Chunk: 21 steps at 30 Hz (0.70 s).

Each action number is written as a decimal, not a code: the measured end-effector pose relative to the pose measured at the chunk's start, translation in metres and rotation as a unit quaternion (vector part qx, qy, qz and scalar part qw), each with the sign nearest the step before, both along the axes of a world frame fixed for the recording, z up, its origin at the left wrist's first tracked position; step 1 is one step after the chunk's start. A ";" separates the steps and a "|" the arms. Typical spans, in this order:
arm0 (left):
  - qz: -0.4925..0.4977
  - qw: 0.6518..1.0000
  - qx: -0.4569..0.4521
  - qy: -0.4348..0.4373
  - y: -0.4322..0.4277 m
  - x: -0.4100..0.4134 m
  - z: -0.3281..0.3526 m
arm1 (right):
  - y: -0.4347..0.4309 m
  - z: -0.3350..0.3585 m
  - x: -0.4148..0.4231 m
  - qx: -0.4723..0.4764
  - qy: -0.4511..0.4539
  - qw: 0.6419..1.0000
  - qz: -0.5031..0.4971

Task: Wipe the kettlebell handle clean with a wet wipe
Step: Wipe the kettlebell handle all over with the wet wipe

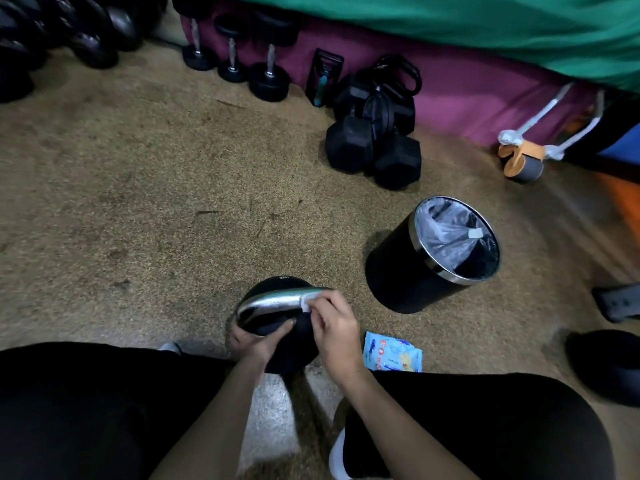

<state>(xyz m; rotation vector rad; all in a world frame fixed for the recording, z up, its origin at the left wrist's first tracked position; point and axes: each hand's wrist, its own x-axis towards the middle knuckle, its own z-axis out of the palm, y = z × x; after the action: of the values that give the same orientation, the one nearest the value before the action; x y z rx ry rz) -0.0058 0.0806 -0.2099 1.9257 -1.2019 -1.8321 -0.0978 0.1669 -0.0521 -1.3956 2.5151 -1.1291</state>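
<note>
- two hands are on the kettlebell (294,355), which sits on the floor between the person's knees, with the bin (391,271) beyond it to the right.
- the handle (273,301), a shiny bar, runs its long axis from low left up to the right.
- the right hand (334,327) pinches the wet wipe (307,304) against the right end of that bar. whether the wipe wraps fully round the bar is hidden.
- the left hand (254,339) curls round the black body under the handle's left end, apparently steadying it.
- nearly the whole bar lies left of the wipe, so i judge the coming stroke must travel leftward and down along that axis, toward the left hand.
- the right hand is the nearer one for it. the wipes pack (393,353) lies just right of the kettlebell.
</note>
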 end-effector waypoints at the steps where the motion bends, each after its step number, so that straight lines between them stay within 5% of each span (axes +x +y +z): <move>1: -0.001 1.000 -0.001 0.002 0.000 0.000 -0.001 | 0.000 0.001 -0.002 -0.003 -0.002 1.000 -0.007; 6: 0.016 1.000 0.003 0.002 -0.005 -0.001 -0.055 | -0.003 0.002 0.004 0.033 0.019 0.999 0.013; 21: -0.001 1.000 -0.010 0.019 -0.003 0.002 -0.008 | -0.026 0.022 -0.018 0.145 0.009 0.989 0.021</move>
<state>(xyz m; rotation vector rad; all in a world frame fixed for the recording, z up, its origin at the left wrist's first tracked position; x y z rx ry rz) -0.0035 0.0778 -0.2184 1.8695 -1.2076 -1.8422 -0.1156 0.1411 -0.0305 -1.3769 2.5200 -0.7096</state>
